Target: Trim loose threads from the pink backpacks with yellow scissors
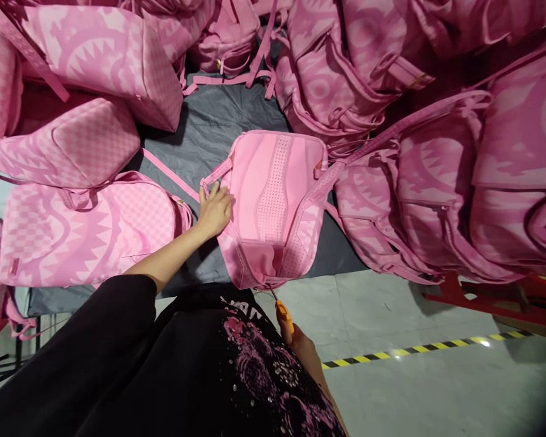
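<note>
A pink backpack lies in front of me with its padded back panel up. Perforated mesh runs down the panel's middle. My left hand grips the pack's left edge beside a shoulder strap, fingers curled over the side. Low by my body, my right hand is closed around an orange-handled tool with a thin metal end. That end reaches the bottom edge of the pack, where fabric partly hides its tip. My shirt partly covers the right hand, and the tool's exact kind is unclear.
Dark sheeting covers the work surface. Pink shark-print backpacks lie at left and stand piled at right. Loose straps stretch between bags. Yellow-and-black tape crosses the floor near a red metal frame.
</note>
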`<state>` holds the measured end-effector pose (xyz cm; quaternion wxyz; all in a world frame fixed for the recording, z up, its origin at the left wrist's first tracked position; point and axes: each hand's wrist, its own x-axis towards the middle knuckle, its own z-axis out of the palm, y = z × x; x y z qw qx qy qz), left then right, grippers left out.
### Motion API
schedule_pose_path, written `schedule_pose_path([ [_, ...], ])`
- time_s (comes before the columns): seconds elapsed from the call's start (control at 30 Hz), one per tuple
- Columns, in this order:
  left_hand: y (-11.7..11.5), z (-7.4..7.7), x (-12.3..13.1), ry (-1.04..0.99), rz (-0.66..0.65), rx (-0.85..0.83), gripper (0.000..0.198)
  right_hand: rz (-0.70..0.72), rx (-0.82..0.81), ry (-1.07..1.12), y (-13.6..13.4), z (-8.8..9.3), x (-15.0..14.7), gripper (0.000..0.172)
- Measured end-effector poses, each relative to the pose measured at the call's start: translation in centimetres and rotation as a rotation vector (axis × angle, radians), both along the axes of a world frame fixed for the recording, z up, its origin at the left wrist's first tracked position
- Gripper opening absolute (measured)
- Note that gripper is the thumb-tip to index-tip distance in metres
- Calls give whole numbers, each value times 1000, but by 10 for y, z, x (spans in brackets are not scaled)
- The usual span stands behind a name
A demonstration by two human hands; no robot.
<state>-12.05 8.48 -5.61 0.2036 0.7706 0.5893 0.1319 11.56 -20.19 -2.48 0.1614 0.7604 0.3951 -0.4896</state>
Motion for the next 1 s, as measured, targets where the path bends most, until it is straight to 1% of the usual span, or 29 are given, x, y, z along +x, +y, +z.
schedule_pose_path([
  [0.07,-16,5,2,-37,-91,-23,37,-34,67,-52,-5,-1,-2,59],
  [0.13,-30,7,4,-36,-158,-59,36,-52,114,-56,-11,-3,-3,58],
  [0.23,-47,5,3,17,-201,-104,38,-82,182,-21,-19,0,0,60],
  [0.3,-54,1,3,49,-179,-133,39,-101,197,-3,-23,9,8,63],
  [0.37,-56,-3,5,68,-151,-180,42,-94,178,0,-22,25,22,65],
  [0.43,-56,-7,11,83,-138,-222,45,-55,178,-1,-12,45,35,68],
  [0.47,-55,-9,16,92,-137,-229,46,-18,200,-2,-3,55,38,68],
  [0.53,-55,-13,26,112,-134,-225,50,97,265,-27,29,72,36,64],
  [0.57,-55,-15,31,122,-129,-223,52,175,295,-51,50,78,31,61],
  [0.63,-58,-19,40,138,-107,-229,55,342,329,-118,103,83,13,57],
  [0.73,-63,-25,47,150,-66,-273,57,571,347,-210,191,79,-13,58],
  [0.77,-64,-27,49,147,-54,-279,57,615,366,-243,219,76,-19,59],
  [0.83,-67,-30,50,129,-34,-272,57,637,431,-330,266,70,-23,63],
  [0.9,-70,-32,51,99,-11,-247,55,683,447,-358,299,66,-20,67],
  [0.93,-71,-33,52,83,2,-241,55,733,428,-336,309,64,-17,68],
  [1.0,-73,-35,53,48,29,-229,53,822,388,-297,322,64,-11,69],
])
